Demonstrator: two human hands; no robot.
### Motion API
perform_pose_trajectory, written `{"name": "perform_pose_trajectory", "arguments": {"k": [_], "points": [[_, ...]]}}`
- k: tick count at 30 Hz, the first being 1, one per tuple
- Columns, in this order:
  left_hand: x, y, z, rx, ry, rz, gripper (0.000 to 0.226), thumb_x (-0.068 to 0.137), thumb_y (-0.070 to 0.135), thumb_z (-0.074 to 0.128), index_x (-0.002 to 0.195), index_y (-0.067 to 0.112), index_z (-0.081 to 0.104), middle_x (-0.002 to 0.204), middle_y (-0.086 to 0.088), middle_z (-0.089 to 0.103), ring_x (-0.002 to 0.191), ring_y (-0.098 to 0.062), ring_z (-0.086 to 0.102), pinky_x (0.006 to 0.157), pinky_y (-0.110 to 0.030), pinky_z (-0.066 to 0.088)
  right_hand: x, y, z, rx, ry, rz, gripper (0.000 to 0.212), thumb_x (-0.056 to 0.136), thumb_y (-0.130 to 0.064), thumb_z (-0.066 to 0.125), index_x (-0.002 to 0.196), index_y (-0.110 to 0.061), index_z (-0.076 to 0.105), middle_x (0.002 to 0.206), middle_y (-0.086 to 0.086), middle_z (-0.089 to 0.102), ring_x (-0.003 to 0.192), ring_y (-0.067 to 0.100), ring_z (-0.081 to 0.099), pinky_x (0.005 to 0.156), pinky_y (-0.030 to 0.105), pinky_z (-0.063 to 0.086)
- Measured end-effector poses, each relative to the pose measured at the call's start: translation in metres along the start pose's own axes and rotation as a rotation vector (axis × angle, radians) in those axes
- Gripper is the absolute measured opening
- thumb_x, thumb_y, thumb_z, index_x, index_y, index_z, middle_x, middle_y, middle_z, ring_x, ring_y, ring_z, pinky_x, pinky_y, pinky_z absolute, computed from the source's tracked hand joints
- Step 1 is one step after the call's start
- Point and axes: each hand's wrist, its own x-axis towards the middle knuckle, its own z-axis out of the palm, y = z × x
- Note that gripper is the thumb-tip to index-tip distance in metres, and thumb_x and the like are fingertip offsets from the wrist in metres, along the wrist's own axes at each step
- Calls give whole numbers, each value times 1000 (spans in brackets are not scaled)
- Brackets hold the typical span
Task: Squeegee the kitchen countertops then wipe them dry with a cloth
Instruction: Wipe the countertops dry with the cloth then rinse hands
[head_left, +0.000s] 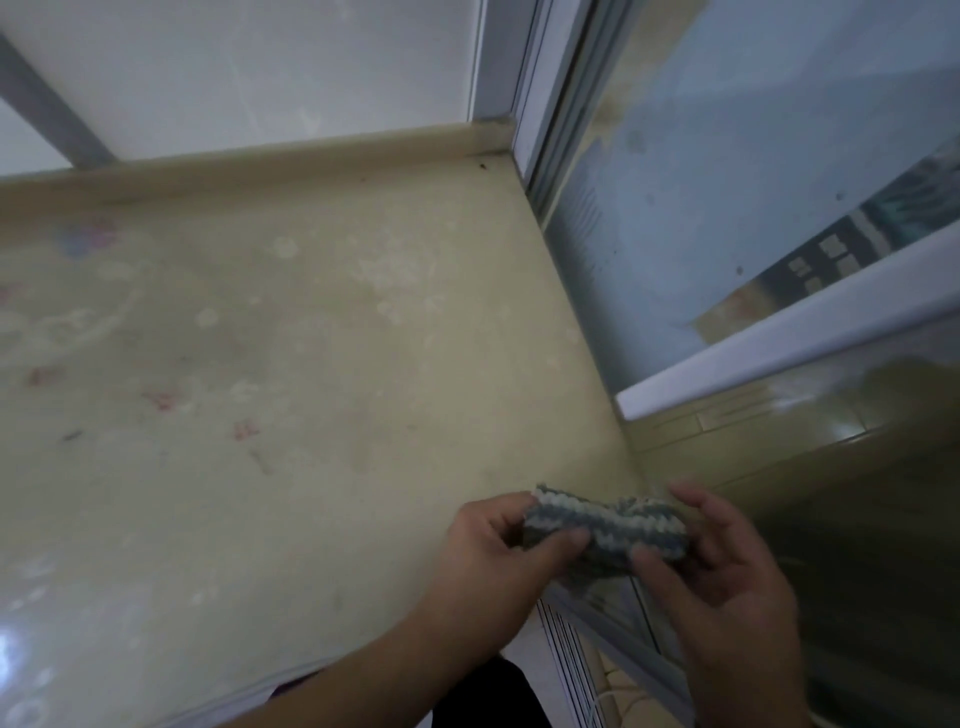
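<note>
A folded cloth (608, 525) with blue-grey and pale stripes is held between both hands above the front right corner of the beige countertop (291, 364). My left hand (498, 551) pinches its left end between thumb and fingers. My right hand (727, 571) holds the right end, thumb under the cloth and fingers curled behind it. The countertop carries pale dried marks, faint pink smudges and a glossy wet sheen at the lower left. No squeegee is in view.
A raised beige backsplash (260, 161) runs along the back under a white wall panel. A sliding glass door with a white frame (779, 348) bounds the counter on the right. Its track (571, 665) runs beside the counter's front corner.
</note>
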Motion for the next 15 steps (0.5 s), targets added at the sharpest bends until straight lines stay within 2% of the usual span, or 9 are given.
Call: {"name": "perform_pose_trajectory", "arguments": {"k": [2,3,4,6,7,8,10,12,15], "points": [[2,0,-4,334,174,172,30,65,44,76,79,17,76,101,6,66,98,-20,63,87,-36,53,2,5,-5,-195,-151,-35,64,65,21,71,104,-30,72,98,-7,75,89,4,69,75,11,51],[6,2,-7,478,198,300,25,66,45,75,77,22,76,106,12,61,103,-14,58,90,-29,49,5,8,-5,-331,-182,-72,65,67,17,74,99,-39,73,100,-9,74,92,1,68,76,6,48],[11,5,-8,556,181,404,20,68,43,75,78,25,77,110,15,60,107,-10,55,93,-26,45,10,8,-5,-472,-164,-120,56,70,10,77,92,-41,74,97,-8,73,91,1,66,76,2,44],[26,14,-6,541,125,523,18,72,36,75,83,23,78,106,15,68,107,-6,56,93,-33,47,24,5,0,-695,-31,-327,31,79,-9,74,88,-38,68,92,-2,67,86,9,62,77,-2,37],[33,21,-3,522,117,582,17,73,33,76,85,21,78,101,13,71,104,-5,58,90,-36,48,31,1,4,-743,28,-437,17,81,-17,69,91,-30,68,93,2,63,86,12,59,81,-1,35],[38,30,1,523,126,657,16,75,30,77,86,19,78,98,11,72,101,-7,59,88,-38,49,37,-5,7,-762,90,-530,13,81,-18,66,93,-19,71,95,7,61,88,12,56,86,2,35],[45,44,4,575,142,832,13,77,27,79,84,15,77,98,8,72,96,-12,59,85,-38,48,45,-16,8,-757,176,-680,16,82,-7,66,96,-2,72,102,17,60,96,16,54,93,10,38],[47,46,2,648,134,937,13,79,25,79,81,12,77,102,6,71,96,-18,60,85,-40,46,46,-21,6,-774,218,-789,15,82,2,64,95,3,71,107,24,59,102,22,55,98,17,40],[44,18,-8,834,117,894,10,81,28,75,80,18,75,107,12,69,99,-21,59,83,-43,44,45,5,-1,-872,122,-739,18,85,-2,56,93,0,72,112,22,61,105,29,58,101,21,40]]}}
